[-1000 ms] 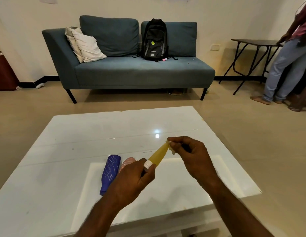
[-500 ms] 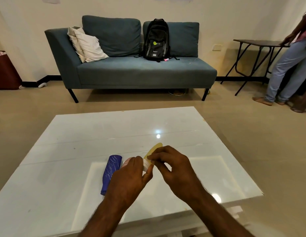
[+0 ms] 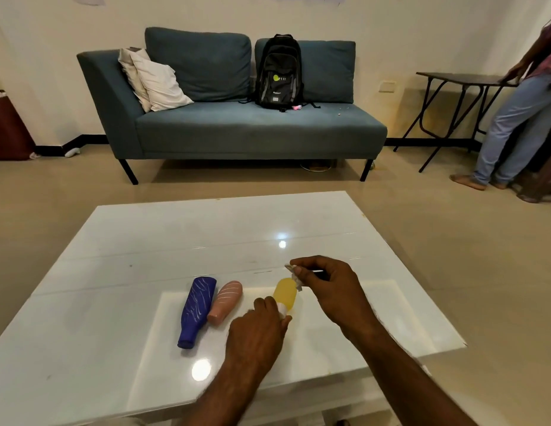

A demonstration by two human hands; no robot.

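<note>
Head view: the right hand (image 3: pixel 329 287) is pinching a crumpled white scrap (image 3: pixel 294 273) at the far end of the soft yellow plastic bottle (image 3: pixel 285 292), having moved up from its cap. The left hand (image 3: pixel 255 330) is gripping the capped neck. One wiping pass is probably finishing.

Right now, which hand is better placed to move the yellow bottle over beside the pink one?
Probably the left hand: it grips the yellow bottle at its cap end and sits nearest the pink bottle. The right hand is busy pinching a white scrap.
</note>
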